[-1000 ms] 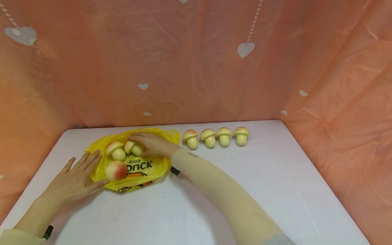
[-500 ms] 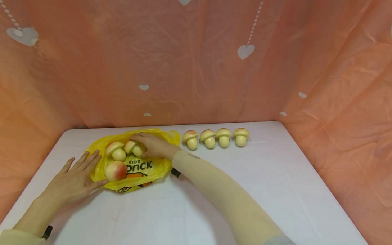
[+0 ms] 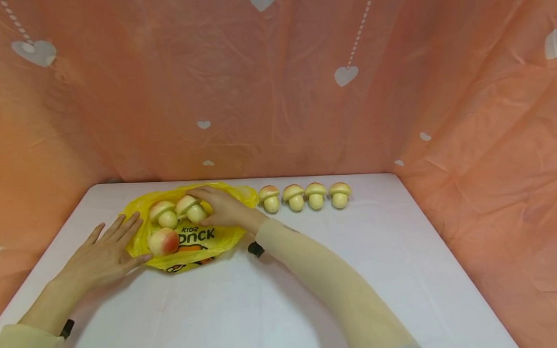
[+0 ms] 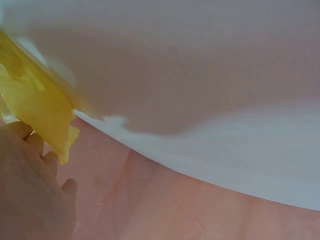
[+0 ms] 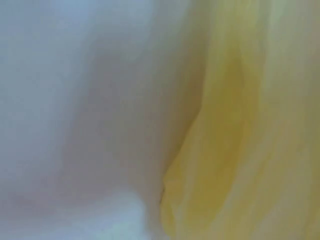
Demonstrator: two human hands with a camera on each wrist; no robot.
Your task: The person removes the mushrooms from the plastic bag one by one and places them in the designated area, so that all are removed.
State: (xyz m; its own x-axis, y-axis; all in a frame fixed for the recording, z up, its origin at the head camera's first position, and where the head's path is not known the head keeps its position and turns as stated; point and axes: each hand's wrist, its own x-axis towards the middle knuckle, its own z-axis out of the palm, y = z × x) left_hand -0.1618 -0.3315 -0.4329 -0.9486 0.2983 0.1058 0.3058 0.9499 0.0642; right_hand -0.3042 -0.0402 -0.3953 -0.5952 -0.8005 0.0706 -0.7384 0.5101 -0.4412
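So I've got this crinkly yellow plastic bag (image 3: 195, 237) lying flat on the white tabletop (image 3: 283, 296), thin glossy stuff with black lettering printed on it, and three squishy-looking toy mushrooms are sitting on top of it. They're smooth, matte, pale yellow with rounded caps that blush pink. My right hand (image 3: 222, 206) is curled around the mushroom I'm grabbing (image 3: 190, 208), fingers wrapped over its cap near the back of the bag, right next to a second mushroom (image 3: 163, 214) that's tipped over a bit. A third one (image 3: 163, 241) lies cap toward me closer to the front edge, mostly a pink ball from this angle. My left hand (image 3: 103, 254) is flat and spread, fingers straight, pressing on the left edge of the bag, fingertips just beside that pink one. Off to the right there's a neat row of four more mushrooms (image 3: 304, 196) standing upright, well apart from the bag. Only the head view shows any of the mushrooms; the left wrist view just gets my hand (image 4: 30, 195), a wrinkled flap of the bag (image 4: 40, 105), the table edge and the peach cloth backdrop (image 3: 275, 92). The right wrist view is a blur of yellow plastic (image 5: 240, 150) against white.
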